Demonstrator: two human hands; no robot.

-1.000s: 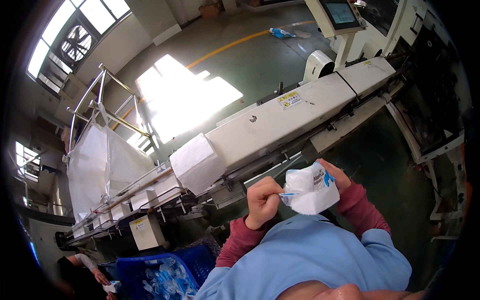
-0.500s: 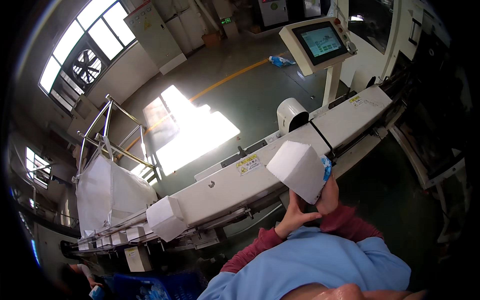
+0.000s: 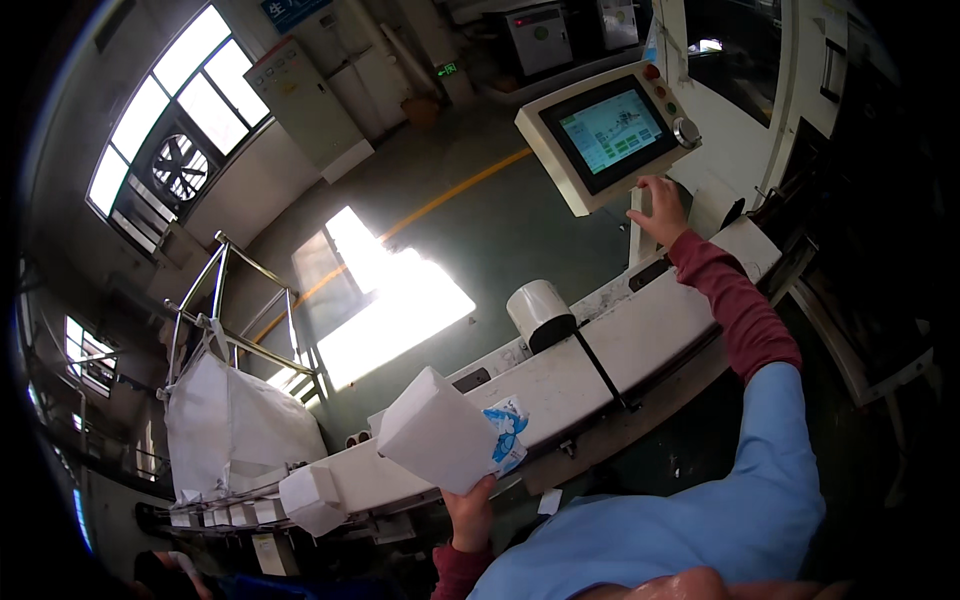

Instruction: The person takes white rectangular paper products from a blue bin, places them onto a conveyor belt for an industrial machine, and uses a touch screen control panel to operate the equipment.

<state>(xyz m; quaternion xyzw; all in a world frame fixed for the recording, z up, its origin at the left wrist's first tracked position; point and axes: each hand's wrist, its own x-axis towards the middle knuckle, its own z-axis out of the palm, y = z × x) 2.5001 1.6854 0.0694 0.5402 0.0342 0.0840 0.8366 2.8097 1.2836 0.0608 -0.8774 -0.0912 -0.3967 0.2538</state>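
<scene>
Bundle (image 3: 437,428), probably light, soft and best cupped underneath near its wrapper (image 3: 508,436), sits in the left hand's (image 3: 468,514) grip, left of the control panel (image 3: 612,137), beside which the right hand (image 3: 662,212) hovers loosely open.

Shows blue sign (image 3: 292,11) with white characters, cut by upper edge | green sign (image 3: 446,70) on pillar (image 3: 427,36), too small to read | lit screen (image 3: 614,132) with green blocks on control panel (image 3: 550,145), unreadable | white packet (image 3: 432,430) with blue print (image 3: 506,432), illegible

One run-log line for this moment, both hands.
left hand: holds white block and blue-printed wrapper | right hand: empty, near control panel | panel contact: unclear
</scene>
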